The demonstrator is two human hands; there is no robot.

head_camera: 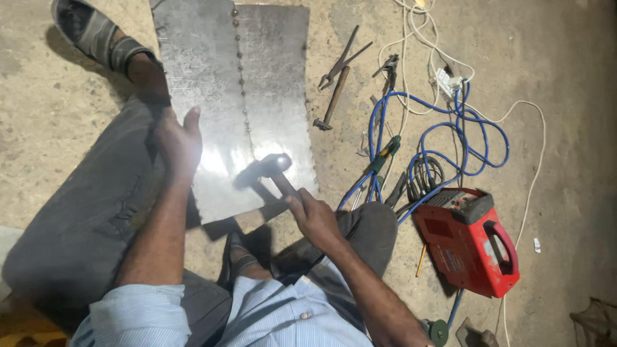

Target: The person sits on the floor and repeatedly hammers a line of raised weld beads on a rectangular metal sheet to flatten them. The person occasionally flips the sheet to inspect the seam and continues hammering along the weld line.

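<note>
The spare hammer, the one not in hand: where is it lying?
The spare hammer lies on the concrete floor just right of the metal sheet, below the tongs and left of the blue cable.

Metal sheet [257,96] lies on floor [565,96], welding machine [469,241] to its right.

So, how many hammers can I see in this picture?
2. One hammer is held in the right hand, its head over the metal sheet. A second hammer lies on the floor right of the sheet. Others may hide among the cables.
</note>
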